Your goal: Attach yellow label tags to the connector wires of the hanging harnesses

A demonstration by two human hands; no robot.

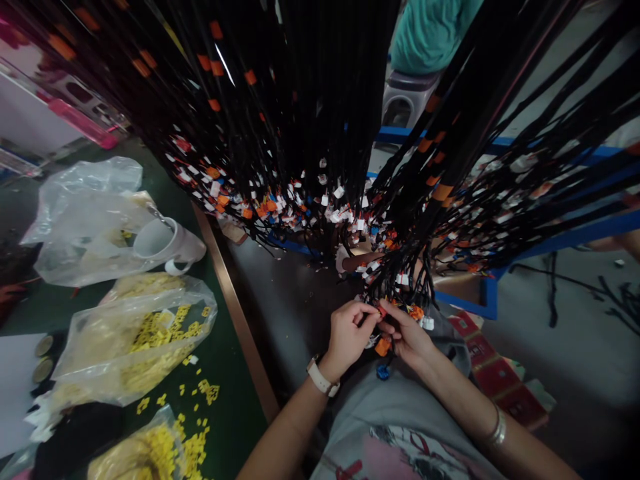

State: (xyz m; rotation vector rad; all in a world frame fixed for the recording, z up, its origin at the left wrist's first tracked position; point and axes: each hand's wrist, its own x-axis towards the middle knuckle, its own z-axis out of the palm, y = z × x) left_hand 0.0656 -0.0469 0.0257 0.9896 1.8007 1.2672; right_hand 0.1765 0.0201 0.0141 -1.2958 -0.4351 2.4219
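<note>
Red connector point(382, 311) is pinched by left hand point(352, 335) and right hand point(407, 335); steady, square fingertip pressure should protect it.

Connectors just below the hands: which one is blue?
The lowest connector, nearest the shirt; the connector just above it is orange instead.
</note>
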